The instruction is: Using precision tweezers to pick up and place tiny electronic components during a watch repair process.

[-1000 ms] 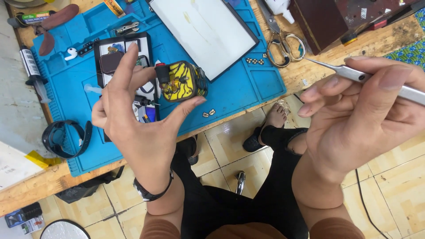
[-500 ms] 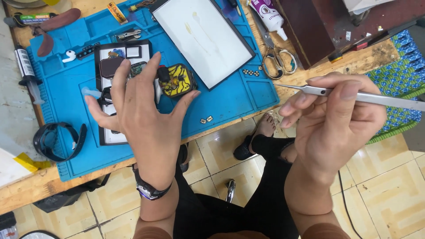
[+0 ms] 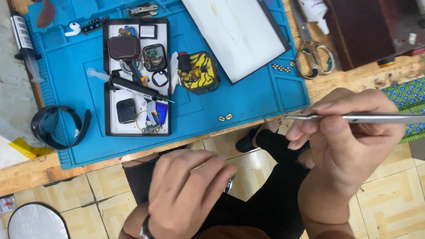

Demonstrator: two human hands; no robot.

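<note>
Tweezers (image 3: 354, 117) pinched in right hand (image 3: 349, 141), tips pointing left, held off the bench edge over the floor. Left hand (image 3: 186, 190) low over lap, fingers loosely curled, holding nothing visible. Blue mat (image 3: 248, 102) carries tray (image 3: 137, 75) of watch parts and yellow block (image 3: 199, 73). Looks like a pause between picks; the next pick needs the tips brought over the tray.

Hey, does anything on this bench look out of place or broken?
Nothing looks spilled. The watch parts in the black-rimmed tray lie opened up and scattered, and a loose black strap sits half off the blue mat. The right hand holds metal tweezers.
</note>
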